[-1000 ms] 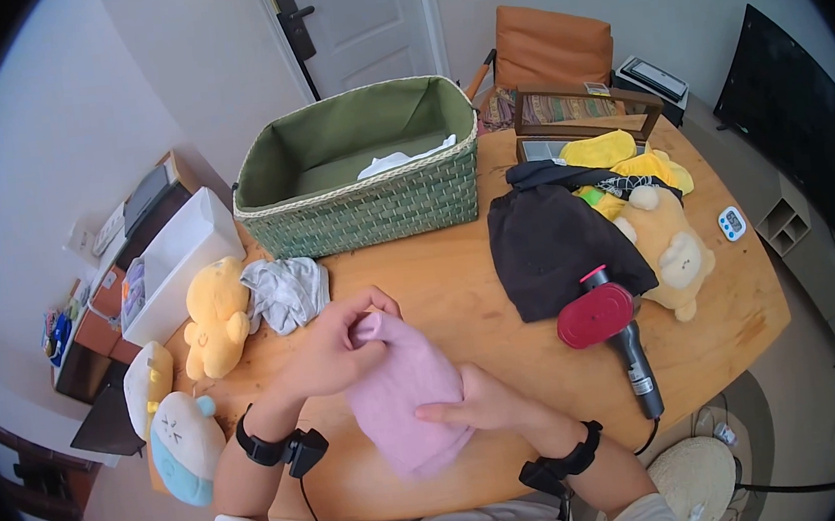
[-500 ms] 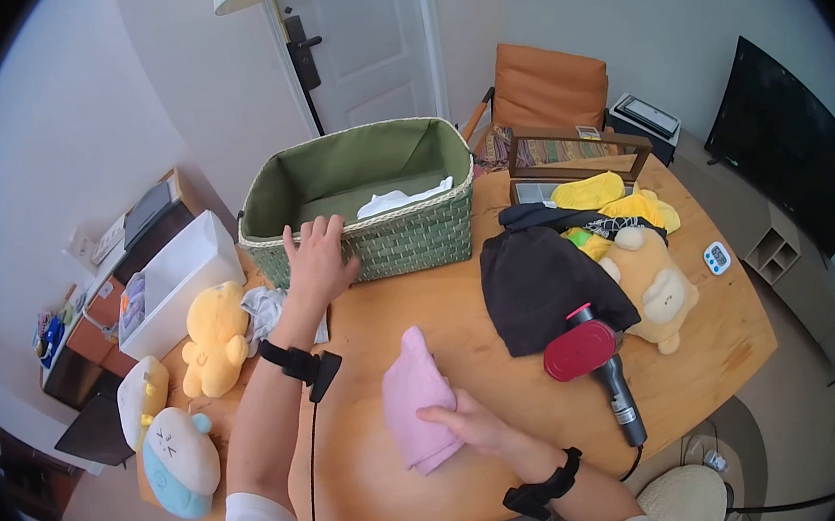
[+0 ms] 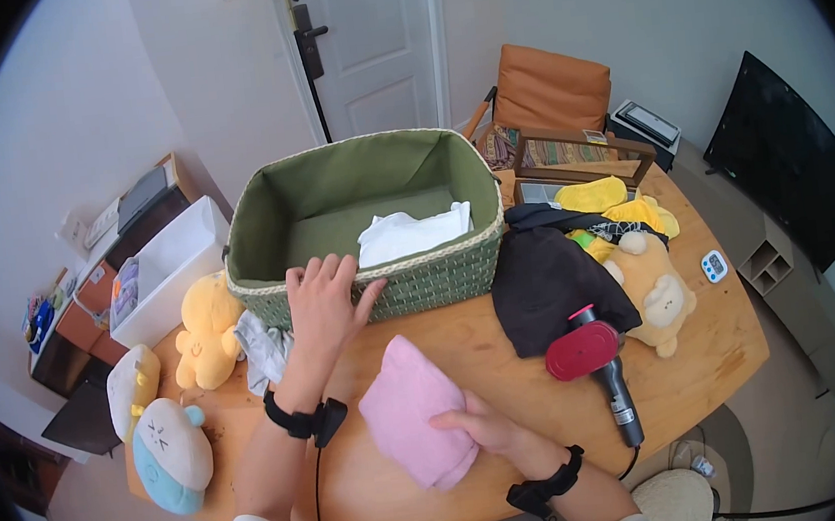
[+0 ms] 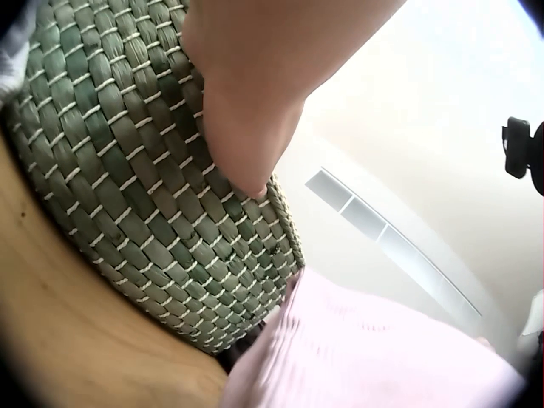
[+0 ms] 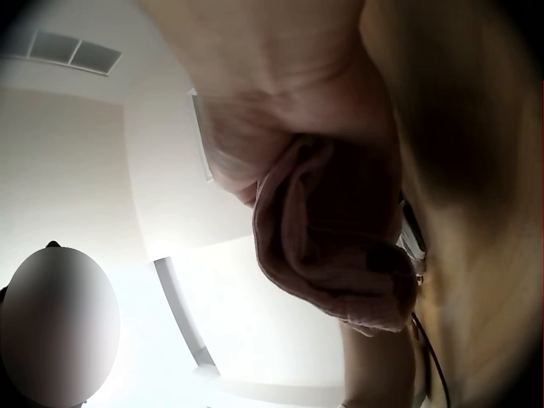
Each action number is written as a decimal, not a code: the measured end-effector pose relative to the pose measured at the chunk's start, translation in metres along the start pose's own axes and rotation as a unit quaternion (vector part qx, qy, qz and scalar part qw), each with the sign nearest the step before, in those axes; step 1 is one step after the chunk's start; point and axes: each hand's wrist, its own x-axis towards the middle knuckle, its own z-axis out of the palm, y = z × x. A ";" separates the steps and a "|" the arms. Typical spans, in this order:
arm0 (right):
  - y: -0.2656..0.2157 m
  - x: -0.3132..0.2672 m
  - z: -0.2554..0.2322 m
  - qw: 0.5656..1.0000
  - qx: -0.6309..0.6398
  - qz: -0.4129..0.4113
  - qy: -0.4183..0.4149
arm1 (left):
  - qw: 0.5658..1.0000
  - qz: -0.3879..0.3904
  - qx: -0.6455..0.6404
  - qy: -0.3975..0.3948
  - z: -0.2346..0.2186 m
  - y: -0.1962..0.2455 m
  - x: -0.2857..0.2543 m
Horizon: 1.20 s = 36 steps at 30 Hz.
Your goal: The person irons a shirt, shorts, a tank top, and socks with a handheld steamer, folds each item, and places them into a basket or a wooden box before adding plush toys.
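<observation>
A green woven basket [image 3: 420, 282] with a green lining stands on the wooden table, and a white cloth [image 3: 415, 233] lies inside it. My left hand [image 3: 324, 305] grips the basket's near rim, its fingers over the edge. In the left wrist view the thumb [image 4: 246, 161] lies against the weave. My right hand [image 3: 488, 422] holds a folded pink cloth [image 3: 414, 411] over the table in front of the basket, thumb on top. From the right wrist view the pink cloth [image 5: 331, 272] shows its folded layers, and the fingers beneath are mostly hidden.
At the left are a grey cloth [image 3: 265, 347], a yellow plush toy [image 3: 209, 333], two more plush toys and a white bin [image 3: 177, 269]. On the right lie a black cloth [image 3: 546, 288], a red-headed handheld steamer [image 3: 584, 350], a bear plush [image 3: 653, 288] and a small timer [image 3: 714, 266].
My left hand has let go of the pink cloth and reached to the basket's rim. The basket has come nearer to me. My right hand keeps holding the pink cloth.
</observation>
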 end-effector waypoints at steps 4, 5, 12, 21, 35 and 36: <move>0.002 -0.006 -0.003 0.997 -0.027 -0.003 -0.077 | 1.000 -0.010 -0.009 -0.002 -0.020 0.015 -0.025; 0.002 -0.008 -0.004 0.997 -0.029 0.001 -0.077 | 1.000 -0.011 -0.016 -0.004 -0.025 0.018 -0.031; -0.066 -0.062 0.052 0.993 0.015 0.028 0.116 | 0.999 -0.004 -0.028 -0.044 -0.050 0.029 -0.068; -0.250 0.004 0.065 0.937 -0.163 -0.266 0.158 | 0.997 0.012 -0.022 -0.072 -0.054 0.028 -0.086; -0.214 0.165 0.067 0.534 -0.825 0.146 -0.112 | 0.998 0.008 -0.022 -0.062 -0.047 0.025 -0.087; -0.202 0.169 0.067 0.467 -0.857 0.183 -0.115 | 0.998 0.005 -0.018 -0.063 -0.048 0.026 -0.087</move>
